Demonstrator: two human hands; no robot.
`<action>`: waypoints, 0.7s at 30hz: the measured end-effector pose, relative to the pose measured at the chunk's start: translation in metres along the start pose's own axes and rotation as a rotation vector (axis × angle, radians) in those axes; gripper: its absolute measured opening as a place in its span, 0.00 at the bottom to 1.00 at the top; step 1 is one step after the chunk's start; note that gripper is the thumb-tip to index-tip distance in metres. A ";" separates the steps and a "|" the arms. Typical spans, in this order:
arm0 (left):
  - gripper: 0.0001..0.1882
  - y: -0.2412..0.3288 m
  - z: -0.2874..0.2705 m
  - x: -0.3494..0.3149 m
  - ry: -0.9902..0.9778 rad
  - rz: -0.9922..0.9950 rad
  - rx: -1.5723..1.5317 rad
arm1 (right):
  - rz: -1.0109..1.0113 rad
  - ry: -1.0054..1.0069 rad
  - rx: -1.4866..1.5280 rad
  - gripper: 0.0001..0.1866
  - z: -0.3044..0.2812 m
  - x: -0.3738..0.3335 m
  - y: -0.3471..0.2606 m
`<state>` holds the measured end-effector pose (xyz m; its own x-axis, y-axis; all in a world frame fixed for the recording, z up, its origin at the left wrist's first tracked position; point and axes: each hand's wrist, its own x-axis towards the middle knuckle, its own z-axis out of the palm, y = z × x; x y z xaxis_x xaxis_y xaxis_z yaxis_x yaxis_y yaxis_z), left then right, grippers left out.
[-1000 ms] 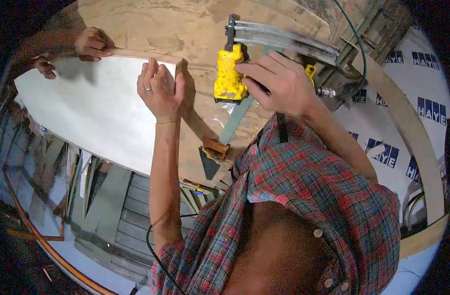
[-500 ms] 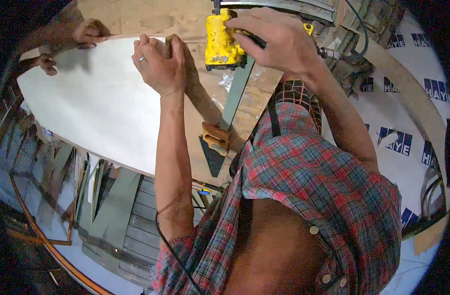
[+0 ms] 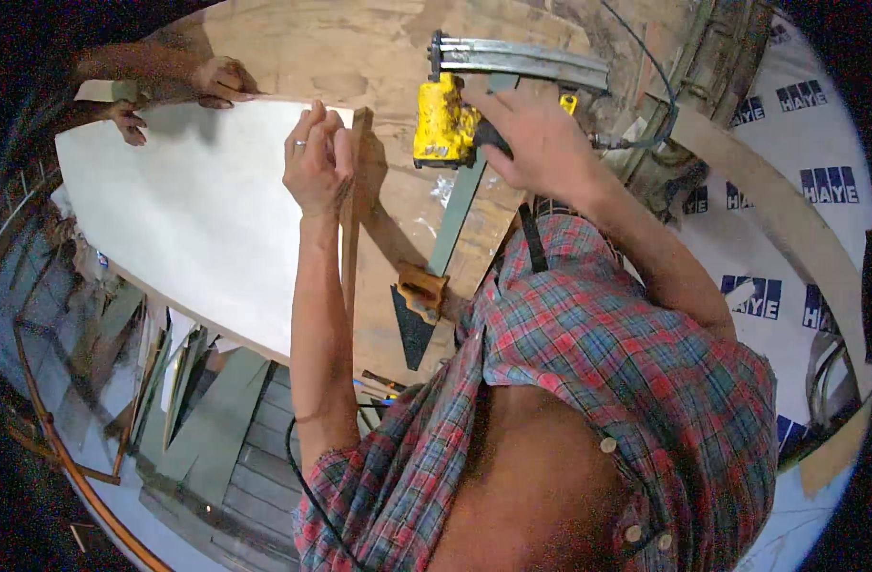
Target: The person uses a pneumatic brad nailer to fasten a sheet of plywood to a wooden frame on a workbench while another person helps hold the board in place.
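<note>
My right hand point(image 3: 541, 138) is wrapped round the black grip of a yellow air nail gun point(image 3: 439, 124), held over the workbench with its silver magazine point(image 3: 522, 59) on the far side. A hose fitting sits at the handle's rear. My left hand point(image 3: 318, 162) is closed at the right edge of a large white panel point(image 3: 197, 210), fingers bent against a narrow wooden strip point(image 3: 358, 143) lying along that edge. The fingertips are partly hidden. To the right of the strip lies a handsaw point(image 3: 455, 219) with a wooden handle, beside a dark triangular piece point(image 3: 414, 329).
Another person's hands point(image 3: 223, 81) rest at the panel's far left edge. The plywood bench top point(image 3: 302, 48) stretches behind. A black air hose point(image 3: 672, 86) loops at the right. Offcuts point(image 3: 212, 419) stand below the panel at left; a curved board point(image 3: 779, 210) runs along the right.
The nail gun in my right hand sits lower in view, its magazine now fully seen. My left hand stays at the panel's edge, where the wooden strip now shows along its length.
</note>
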<state>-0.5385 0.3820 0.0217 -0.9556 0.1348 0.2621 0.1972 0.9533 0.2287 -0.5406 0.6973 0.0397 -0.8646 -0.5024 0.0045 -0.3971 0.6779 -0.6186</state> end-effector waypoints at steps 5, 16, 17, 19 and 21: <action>0.11 -0.025 0.002 0.007 -0.016 0.127 -0.037 | 0.024 -0.230 -0.309 0.45 0.007 0.008 -0.010; 0.17 -0.028 0.000 0.012 -0.063 -0.006 -0.109 | 0.139 -0.412 0.119 0.38 -0.067 0.072 -0.020; 0.17 -0.031 -0.002 0.012 -0.026 -0.013 -0.122 | 0.116 -0.509 0.119 0.33 -0.085 0.085 -0.018; 0.16 -0.029 -0.001 0.014 -0.040 -0.041 -0.120 | 0.214 -0.576 0.221 0.22 -0.104 0.104 -0.023; 0.16 -0.026 -0.003 0.012 -0.090 -0.063 -0.114 | 0.136 -0.561 0.246 0.23 -0.114 0.120 -0.038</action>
<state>-0.5548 0.3576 0.0217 -0.9817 0.1043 0.1596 0.1548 0.9246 0.3480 -0.6646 0.6727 0.1537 -0.5825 -0.6708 -0.4590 -0.1546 0.6459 -0.7476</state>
